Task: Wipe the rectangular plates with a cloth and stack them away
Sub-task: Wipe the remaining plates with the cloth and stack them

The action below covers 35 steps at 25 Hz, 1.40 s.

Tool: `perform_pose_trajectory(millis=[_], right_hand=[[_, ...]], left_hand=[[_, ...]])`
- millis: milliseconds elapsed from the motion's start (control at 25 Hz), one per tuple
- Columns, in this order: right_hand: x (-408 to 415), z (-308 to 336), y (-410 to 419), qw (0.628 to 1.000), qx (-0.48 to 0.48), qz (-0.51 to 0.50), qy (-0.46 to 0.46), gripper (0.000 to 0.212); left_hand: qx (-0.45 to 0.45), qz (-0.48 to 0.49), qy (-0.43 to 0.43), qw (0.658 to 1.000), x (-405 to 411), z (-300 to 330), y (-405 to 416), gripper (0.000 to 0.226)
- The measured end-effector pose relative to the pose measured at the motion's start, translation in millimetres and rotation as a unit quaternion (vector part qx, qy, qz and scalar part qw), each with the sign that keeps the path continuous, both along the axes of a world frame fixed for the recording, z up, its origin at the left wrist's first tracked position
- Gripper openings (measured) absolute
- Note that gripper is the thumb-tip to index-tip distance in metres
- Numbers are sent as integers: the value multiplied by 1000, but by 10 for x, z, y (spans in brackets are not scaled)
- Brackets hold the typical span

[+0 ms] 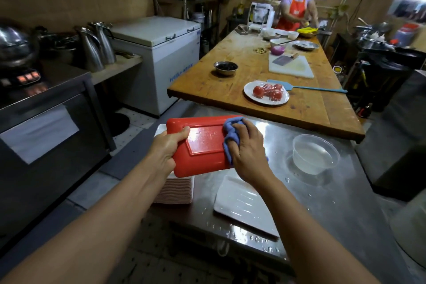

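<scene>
Item: red plate (pixel 202 145), rectangular, underside up, held in the air over the left end of the steel tabletop (pixel 322 191), above the plate stack (pixel 177 191).

Left hand (pixel 166 150): I see its grip curled round the plate's left short edge, thumb on the upturned underside, fingers hidden beneath.

Right hand (pixel 246 150): its grip is bunched on a blue cloth (pixel 230 136), pressing it against the right part of the plate's underside. Part of the cloth sticks out above the fingers, part hangs below the plate's near edge.

Plate stack: pale rectangular plates, many layers, just under the red plate at the tabletop's left edge.

White plate (pixel 239 205): rectangular, ribbed, lying flat on the tabletop below and right of the red plate, water drops around it.

Clear tub (pixel 315 154): round, holding water, on the tabletop right of the red plate.

Wooden table (pixel 230 80): beyond the red plate, carrying a dish of wrapped tomatoes (pixel 267 93), a blue swatter (pixel 306 87), a steel bowl (pixel 225 68) and a cutting board (pixel 291 65) with a cleaver.

Person in an orange apron (pixel 296 7): at the far end of the wooden table.
</scene>
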State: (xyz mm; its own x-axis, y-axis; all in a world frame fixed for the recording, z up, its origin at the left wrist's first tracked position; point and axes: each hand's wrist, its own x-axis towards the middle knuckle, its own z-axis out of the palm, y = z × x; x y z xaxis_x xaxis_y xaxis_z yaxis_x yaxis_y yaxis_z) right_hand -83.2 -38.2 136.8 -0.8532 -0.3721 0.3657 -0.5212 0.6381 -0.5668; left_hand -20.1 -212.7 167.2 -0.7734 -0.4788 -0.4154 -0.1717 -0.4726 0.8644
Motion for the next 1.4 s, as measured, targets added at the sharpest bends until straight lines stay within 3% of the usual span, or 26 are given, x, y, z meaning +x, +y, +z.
perform_pose_trajectory(millis=[200,440,520,600,680,760,920,1000,1200,1400], right_hand=[[-18,-28,-75,979,-168,-11,-118,21],[-44,-13,-139,967,-212,-54,-131,3],[-60,18,-148,955,-247,-59,-152,6],[-73,75,-177,944,-259,-49,-198,8],[-92,117,-228,941,-245,-40,-231,11],[-104,132,-270,942,-222,-34,-248,20],[-91,69,-291,939,-212,-16,-269,29],[-89,26,-276,939,-210,-15,-273,31],[-90,-88,-196,941,-195,-26,-274,30],[-93,-190,-83,939,-196,-46,-278,31]], left_hand=[[15,16,-5,1000,177,25,-297,13],[4,34,-1,999,348,123,-604,25],[-37,57,47,997,353,219,-685,21],[-173,62,96,978,345,307,-706,18],[-382,34,109,917,329,324,-682,20],[-547,-2,87,833,306,256,-633,24],[-739,-43,79,668,343,21,-488,17],[-796,-71,100,592,380,-90,-439,12],[-867,-132,91,472,458,-345,-314,14],[-898,-144,71,411,479,-565,-262,25]])
